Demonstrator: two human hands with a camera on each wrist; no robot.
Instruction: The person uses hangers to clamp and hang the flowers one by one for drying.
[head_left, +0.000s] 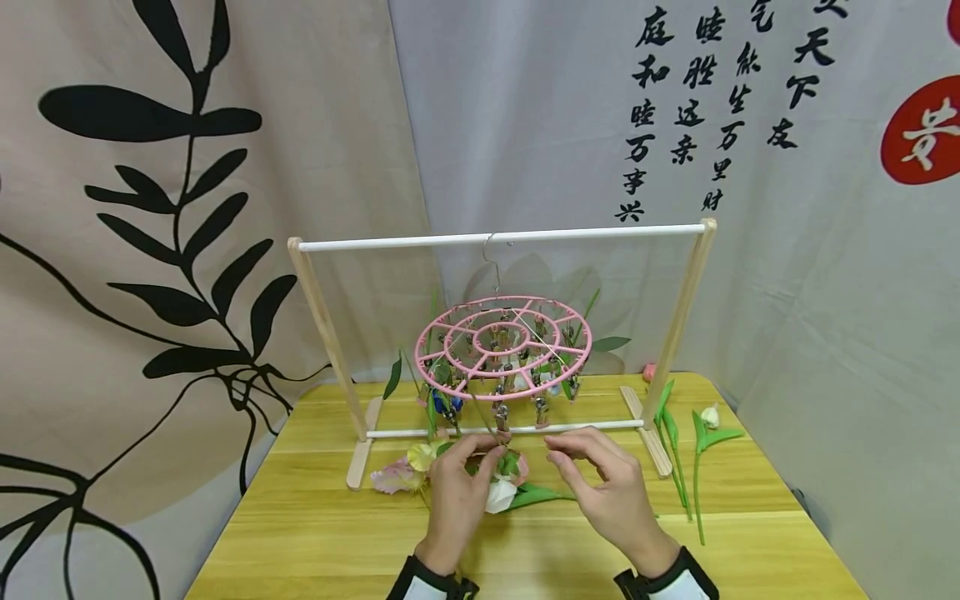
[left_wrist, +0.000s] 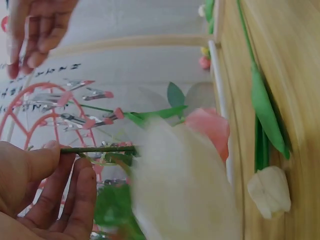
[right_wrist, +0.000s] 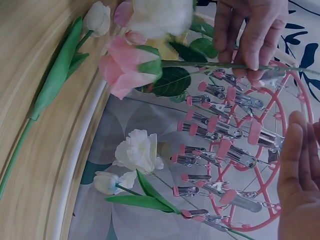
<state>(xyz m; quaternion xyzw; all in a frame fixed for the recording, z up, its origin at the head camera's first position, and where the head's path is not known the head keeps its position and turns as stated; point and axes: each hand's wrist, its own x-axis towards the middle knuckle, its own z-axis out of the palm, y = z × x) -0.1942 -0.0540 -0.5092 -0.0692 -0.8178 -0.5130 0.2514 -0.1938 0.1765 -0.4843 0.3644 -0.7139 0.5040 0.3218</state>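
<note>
My left hand (head_left: 463, 493) is clamped on a green stem (left_wrist: 97, 149), thumb against fingers. In the left wrist view a blurred white bloom (left_wrist: 182, 185) just beyond that hand covers the stem's flower end; from the right wrist I get it clearly, a pink rose (right_wrist: 120, 67). The stem's other end runs off that picture's edge.

My right hand (head_left: 611, 498) holds nothing that I can see, its fingers spread apart. Both wrist views cut it off at the border, and I can't tell whether a fingertip touches the nearest clip (right_wrist: 267, 135).

Above both hands hangs the pink ring rack (head_left: 419, 350); its clips overlap too much for me to count. Left of the left hand, a yellow flower (head_left: 422, 456) crowds other blooms on the tabletop (head_left: 300, 533). To the right hand's right lies a white tulip (head_left: 710, 417); farther off, the stand's post (head_left: 687, 308) partly hides a reddish-pink flower (head_left: 648, 372).
</note>
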